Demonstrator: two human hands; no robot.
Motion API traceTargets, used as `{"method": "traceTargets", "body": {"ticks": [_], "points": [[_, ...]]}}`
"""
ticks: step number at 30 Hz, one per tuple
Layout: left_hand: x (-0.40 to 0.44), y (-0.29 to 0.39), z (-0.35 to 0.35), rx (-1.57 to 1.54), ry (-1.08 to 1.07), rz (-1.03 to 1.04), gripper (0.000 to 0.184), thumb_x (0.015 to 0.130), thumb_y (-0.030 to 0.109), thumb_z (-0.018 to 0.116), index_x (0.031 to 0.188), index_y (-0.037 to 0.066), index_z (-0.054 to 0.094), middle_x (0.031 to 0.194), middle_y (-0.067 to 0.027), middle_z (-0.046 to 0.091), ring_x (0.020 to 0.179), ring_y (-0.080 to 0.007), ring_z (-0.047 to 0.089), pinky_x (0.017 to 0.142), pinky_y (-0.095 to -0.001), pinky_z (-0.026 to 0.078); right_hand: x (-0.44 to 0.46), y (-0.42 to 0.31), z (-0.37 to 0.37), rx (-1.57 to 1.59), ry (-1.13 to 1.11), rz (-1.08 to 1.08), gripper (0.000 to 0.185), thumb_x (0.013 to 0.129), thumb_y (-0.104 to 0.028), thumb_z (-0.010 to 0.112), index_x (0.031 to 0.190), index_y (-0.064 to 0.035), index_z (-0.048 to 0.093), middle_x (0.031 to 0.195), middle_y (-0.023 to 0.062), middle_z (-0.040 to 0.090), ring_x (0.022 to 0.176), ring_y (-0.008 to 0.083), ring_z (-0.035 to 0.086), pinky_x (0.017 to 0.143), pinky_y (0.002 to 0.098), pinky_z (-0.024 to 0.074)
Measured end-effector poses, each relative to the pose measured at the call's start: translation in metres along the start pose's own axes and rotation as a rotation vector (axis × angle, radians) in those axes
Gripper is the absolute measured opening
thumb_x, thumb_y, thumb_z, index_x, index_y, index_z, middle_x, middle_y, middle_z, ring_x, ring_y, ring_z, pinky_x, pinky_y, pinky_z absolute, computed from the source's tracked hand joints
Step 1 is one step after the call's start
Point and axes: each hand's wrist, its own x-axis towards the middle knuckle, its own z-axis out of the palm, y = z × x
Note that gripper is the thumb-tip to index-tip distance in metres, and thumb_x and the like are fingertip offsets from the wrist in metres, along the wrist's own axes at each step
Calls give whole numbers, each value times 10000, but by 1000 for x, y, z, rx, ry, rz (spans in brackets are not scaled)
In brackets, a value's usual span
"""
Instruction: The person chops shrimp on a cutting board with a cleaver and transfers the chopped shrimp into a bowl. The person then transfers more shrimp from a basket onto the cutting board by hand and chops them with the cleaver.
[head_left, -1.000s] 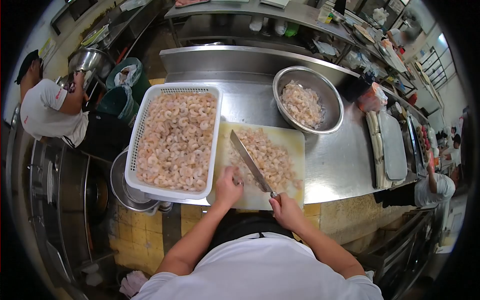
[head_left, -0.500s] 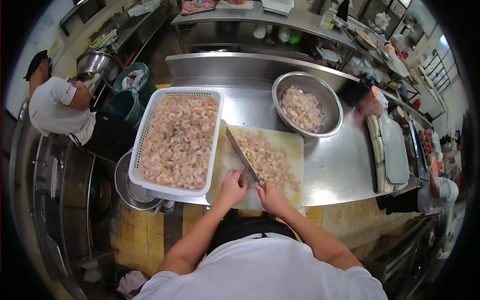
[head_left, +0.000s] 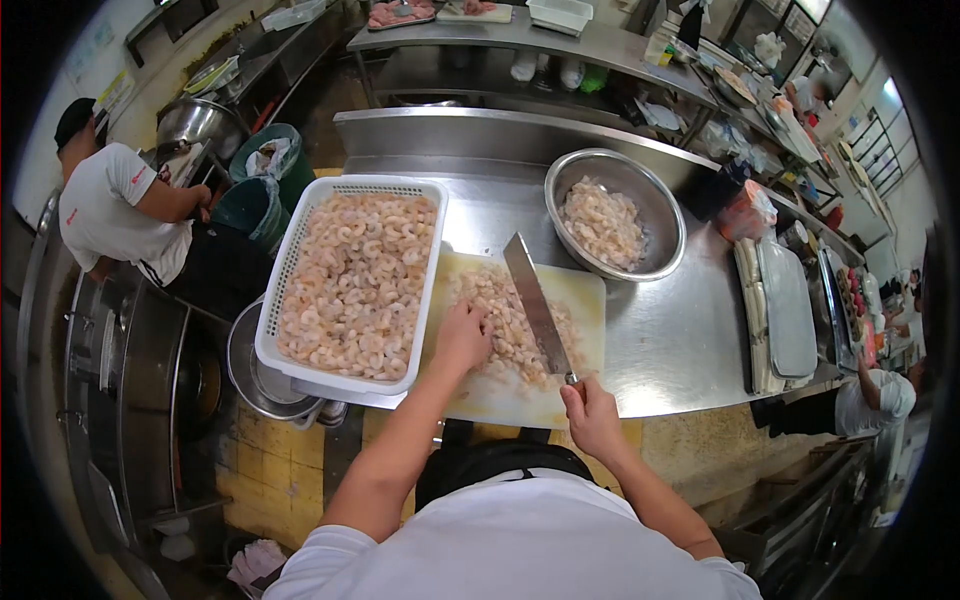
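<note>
A wide-bladed kitchen knife (head_left: 537, 305) is in my right hand (head_left: 595, 418), its fingers closed around the handle near the front right of the cutting board (head_left: 590, 300). The blade points up and left over chopped shrimp (head_left: 500, 295) heaped on the board. My left hand (head_left: 463, 338) is at the left edge of that heap, with fingers bent in and touching it; whatever is under the fingertips is hidden. Left of the board stands a white perforated basket (head_left: 436, 215) full of whole peeled shrimp (head_left: 355, 275). Behind the board, a steel bowl (head_left: 670, 225) holds more shrimp pieces (head_left: 602, 222).
The steel table (head_left: 680, 350) has a raised back edge. Stacked trays (head_left: 785, 310) and a plastic bag (head_left: 748, 212) lie at its right. A steel pot (head_left: 250, 365) sits below the basket. A co-worker (head_left: 125, 205) stands left beside green bins (head_left: 250, 205).
My right hand has moved right and toward me, carrying the knife off to the right. My left hand has moved forward and slightly left, up to the shrimp heap.
</note>
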Motion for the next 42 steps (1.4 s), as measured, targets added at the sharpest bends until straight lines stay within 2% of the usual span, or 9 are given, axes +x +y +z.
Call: {"method": "traceTargets", "body": {"ticks": [5, 8, 11, 14, 23, 26, 29, 35, 42], "points": [[-16, -5, -4, 127, -228, -21, 133, 928, 91, 633, 943, 14, 740, 974, -199, 711, 954, -394, 702, 869, -502, 577, -9, 18, -9, 38, 15, 41, 326, 1056, -252, 652, 969, 62, 646, 753, 255, 668, 690, 416, 673, 651, 484, 507], [-7, -32, 22, -266, -235, -238, 141, 935, 162, 698, 903, 50, 776, 1036, -191, 742, 974, -424, 723, 900, -509, 578, -17, 21, -10, 30, 3, 78, 333, 1051, -252, 657, 959, 68, 646, 766, 264, 675, 707, 425, 683, 658, 480, 514], [20, -14, 2, -397, -212, -219, 142, 931, 153, 702, 996, 47, 772, 1109, -212, 722, 1034, -427, 701, 932, -503, 566, -16, 18, -11, 15, -2, 86, 339, 1049, -256, 661, 958, 70, 644, 779, 271, 681, 724, 433, 692, 664, 477, 519], [55, -2, 4, -16, 312, 34, 179, 925, 114, 689, 1073, 30, 743, 1190, -242, 693, 1098, -425, 676, 961, -499, 548, -15, 19, -8, 25, -2, 76, 340, 1048, -263, 664, 962, 66, 645, 779, 268, 680, 724, 433, 691, 663, 478, 519], [31, -33, 15, -82, -68, -30, 289, 909, 39, 687, 1191, 22, 746, 1083, -215, 735, 1011, -409, 701, 927, -487, 564, -19, 32, -13, 40, 39, 83, 323, 1053, -265, 662, 978, 49, 653, 770, 245, 681, 703, 417, 682, 654, 475, 517], [6, -21, 12, -426, -125, -247, 196, 920, -41, 635, 1085, -16, 737, 932, -135, 770, 777, -289, 744, 740, -391, 589, -18, 35, -18, 20, 45, 87, 318, 1053, -263, 662, 985, 48, 654, 776, 242, 687, 711, 416, 689, 656, 475, 522], [-4, -1, 5, -574, -161, -299, 149, 961, -7, 651, 1080, -31, 738, 904, -129, 781, 746, -212, 749, 694, -367, 586, -12, 28, -19, -12, 33, 99, 324, 1053, -266, 663, 988, 51, 656, 787, 250, 693, 729, 425, 699, 662, 478, 525], [-4, -16, 17, -315, 145, 6, 135, 993, 20, 677, 1097, -29, 747, 861, -132, 777, 768, -156, 742, 687, -333, 587, -2, 16, -9, -21, -46, 67, 341, 1055, -278, 659, 1007, 60, 659, 822, 278, 701, 768, 456, 706, 695, 495, 538], [-24, -14, -7, -565, 22, -372, 202, 974, 25, 709, 1170, -23, 727, 958, -126, 795, 843, -170, 754, 759, -331, 588, 15, 28, 30, -176, -164, 6, 383, 1067, -319, 631, 1025, 62, 649, 885, 316, 715, 860, 520, 701, 774, 558, 553]]}}
